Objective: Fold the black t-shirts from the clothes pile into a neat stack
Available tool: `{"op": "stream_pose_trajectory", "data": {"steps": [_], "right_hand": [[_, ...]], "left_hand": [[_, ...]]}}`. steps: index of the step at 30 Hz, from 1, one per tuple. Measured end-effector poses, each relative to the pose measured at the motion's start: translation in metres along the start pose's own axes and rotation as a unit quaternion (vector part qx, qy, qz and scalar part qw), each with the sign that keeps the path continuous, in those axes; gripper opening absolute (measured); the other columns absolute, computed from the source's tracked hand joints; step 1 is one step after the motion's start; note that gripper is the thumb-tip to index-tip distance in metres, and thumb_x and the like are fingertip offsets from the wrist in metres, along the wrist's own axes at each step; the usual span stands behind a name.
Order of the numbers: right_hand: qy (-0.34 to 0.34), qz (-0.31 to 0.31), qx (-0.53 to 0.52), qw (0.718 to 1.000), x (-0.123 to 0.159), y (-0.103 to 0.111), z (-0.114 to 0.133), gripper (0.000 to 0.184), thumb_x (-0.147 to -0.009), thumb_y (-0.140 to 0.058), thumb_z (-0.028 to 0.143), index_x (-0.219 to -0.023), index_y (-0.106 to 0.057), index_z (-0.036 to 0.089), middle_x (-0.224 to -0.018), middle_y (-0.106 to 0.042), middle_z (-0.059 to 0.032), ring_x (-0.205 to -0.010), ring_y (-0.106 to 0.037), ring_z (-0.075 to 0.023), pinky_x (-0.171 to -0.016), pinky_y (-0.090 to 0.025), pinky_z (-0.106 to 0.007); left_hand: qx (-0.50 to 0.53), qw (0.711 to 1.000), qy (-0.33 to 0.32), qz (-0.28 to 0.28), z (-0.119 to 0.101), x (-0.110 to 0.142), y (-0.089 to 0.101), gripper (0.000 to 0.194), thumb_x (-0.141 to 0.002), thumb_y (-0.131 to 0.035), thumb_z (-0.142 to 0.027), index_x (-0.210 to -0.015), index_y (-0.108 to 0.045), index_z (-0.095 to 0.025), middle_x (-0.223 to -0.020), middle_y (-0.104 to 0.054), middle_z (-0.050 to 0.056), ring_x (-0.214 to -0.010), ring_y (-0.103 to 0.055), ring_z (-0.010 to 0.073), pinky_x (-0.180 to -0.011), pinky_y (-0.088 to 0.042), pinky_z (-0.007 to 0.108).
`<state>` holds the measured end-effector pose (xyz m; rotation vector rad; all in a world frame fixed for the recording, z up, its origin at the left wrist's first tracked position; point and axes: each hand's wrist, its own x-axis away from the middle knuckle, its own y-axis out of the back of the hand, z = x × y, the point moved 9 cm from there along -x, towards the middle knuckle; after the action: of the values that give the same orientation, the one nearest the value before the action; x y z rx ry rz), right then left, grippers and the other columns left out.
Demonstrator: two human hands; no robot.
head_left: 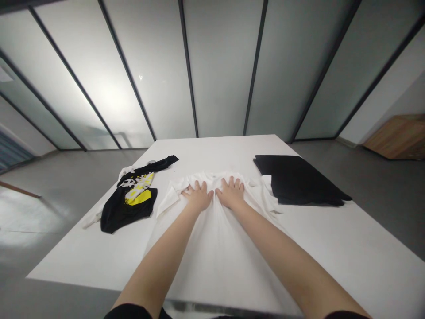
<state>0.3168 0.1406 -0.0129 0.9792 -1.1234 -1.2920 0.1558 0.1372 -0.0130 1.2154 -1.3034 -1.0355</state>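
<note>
A white T-shirt [215,248] lies spread on the white table, its collar end away from me and its body stretching toward the near edge. Near the collar, my left hand [199,197] rests flat on the cloth with fingers spread. Beside it, my right hand [230,192] also presses down on the fabric, fingers apart. The two thumbs almost meet over the middle of the shirt. Creases run down the cloth from between the hands. Neither hand grips anything.
On the left of the table [212,153] lies a crumpled black garment [114,210] with a yellow and white print, white cloth partly under it. A flat black folded piece [299,179] lies on the right, close to the shirt's sleeve. Frosted glass panels [222,66] stand behind.
</note>
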Motion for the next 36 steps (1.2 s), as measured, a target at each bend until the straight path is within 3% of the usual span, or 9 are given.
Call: {"op": "stream_pose_trajectory", "data": {"steps": [9,13,15,18,22,26,30,33,36], "right_hand": [[0.037,-0.059,-0.088,0.994,-0.026,0.018,-0.04,0.053,-0.106,-0.054,0.035,-0.152,-0.062,0.01,-0.163,-0.054,-0.0235,-0.156,-0.044,-0.0366,-0.13,-0.027,-0.048],[0.084,-0.042,-0.155,0.984,-0.035,0.048,-0.055,0.043,-0.109,-0.047,0.029,-0.145,-0.068,0.02,-0.147,-0.071,-0.0108,-0.135,-0.066,-0.0231,-0.117,-0.045,-0.033],[0.031,-0.093,-0.18,0.979,-0.038,0.075,-0.086,0.043,-0.109,-0.046,0.028,-0.145,-0.068,0.019,-0.141,-0.074,-0.0125,-0.129,-0.069,-0.024,-0.112,-0.049,-0.034],[-0.167,-0.162,-0.119,0.965,-0.029,0.102,-0.16,0.054,-0.101,-0.062,0.034,-0.152,-0.062,0.016,-0.145,-0.066,-0.0239,-0.131,-0.065,-0.0356,-0.11,-0.05,-0.047],[-0.274,-0.075,-0.049,0.957,-0.02,0.09,-0.213,0.068,-0.087,-0.078,0.046,-0.14,-0.068,0.005,-0.146,-0.056,-0.0372,-0.134,-0.058,-0.0479,-0.105,-0.05,-0.056],[-0.218,-0.059,-0.096,0.969,-0.026,0.093,-0.201,0.047,-0.095,-0.06,0.029,-0.135,-0.07,0.007,-0.134,-0.066,-0.0319,-0.124,-0.065,-0.0437,-0.098,-0.053,-0.051],[-0.16,-0.176,-0.199,0.951,-0.025,0.138,-0.18,0.05,-0.101,-0.048,0.027,-0.147,-0.055,0.009,-0.119,-0.073,-0.0264,-0.111,-0.07,-0.0377,-0.095,-0.053,-0.046],[-0.159,-0.276,-0.221,0.922,-0.01,0.169,-0.189,0.048,-0.103,-0.043,0.024,-0.149,-0.05,0.012,-0.122,-0.072,-0.0247,-0.114,-0.069,-0.0358,-0.098,-0.051,-0.044],[-0.217,-0.31,-0.241,0.894,0.009,0.171,-0.219,0.045,-0.103,-0.04,0.019,-0.146,-0.053,0.013,-0.126,-0.07,-0.0261,-0.118,-0.067,-0.0341,-0.099,-0.049,-0.044]], "left_hand": [[0.016,0.993,0.025,-0.111,0.052,-0.028,0.017,0.061,-0.108,-0.04,-0.051,-0.163,-0.051,-0.027,-0.175,-0.039,0.016,-0.149,-0.052,0.0397,-0.124,-0.036,0.059],[0.008,0.988,0.066,-0.139,0.082,-0.033,0.025,0.058,-0.108,-0.041,-0.045,-0.159,-0.056,-0.021,-0.17,-0.047,0.018,-0.153,-0.046,0.0404,-0.126,-0.035,0.058],[0.001,0.987,0.073,-0.141,0.088,-0.034,0.025,0.058,-0.108,-0.041,-0.045,-0.158,-0.057,-0.021,-0.17,-0.048,0.016,-0.157,-0.04,0.0418,-0.127,-0.033,0.058],[-0.008,0.987,0.075,-0.14,0.087,-0.034,0.023,0.059,-0.108,-0.04,-0.047,-0.159,-0.056,-0.021,-0.171,-0.046,0.016,-0.159,-0.037,0.0421,-0.128,-0.031,0.058],[-0.001,0.988,0.078,-0.135,0.085,-0.032,0.022,0.06,-0.107,-0.041,-0.046,-0.159,-0.055,-0.021,-0.172,-0.045,0.017,-0.16,-0.036,0.0428,-0.128,-0.031,0.059],[0.0,0.988,0.078,-0.134,0.085,-0.03,0.024,0.06,-0.107,-0.041,-0.046,-0.159,-0.055,-0.02,-0.171,-0.045,0.018,-0.159,-0.036,0.0431,-0.127,-0.032,0.06],[0.001,0.989,0.07,-0.128,0.085,-0.03,0.024,0.061,-0.107,-0.041,-0.046,-0.16,-0.054,-0.02,-0.172,-0.045,0.017,-0.159,-0.037,0.042,-0.127,-0.032,0.059],[-0.003,0.99,0.066,-0.123,0.086,-0.03,0.024,0.06,-0.107,-0.041,-0.047,-0.159,-0.055,-0.02,-0.172,-0.045,0.017,-0.159,-0.037,0.0421,-0.127,-0.032,0.059],[-0.005,0.99,0.066,-0.126,0.086,-0.03,0.023,0.061,-0.107,-0.04,-0.046,-0.159,-0.054,-0.019,-0.172,-0.044,0.017,-0.159,-0.036,0.0427,-0.127,-0.032,0.06]]}}
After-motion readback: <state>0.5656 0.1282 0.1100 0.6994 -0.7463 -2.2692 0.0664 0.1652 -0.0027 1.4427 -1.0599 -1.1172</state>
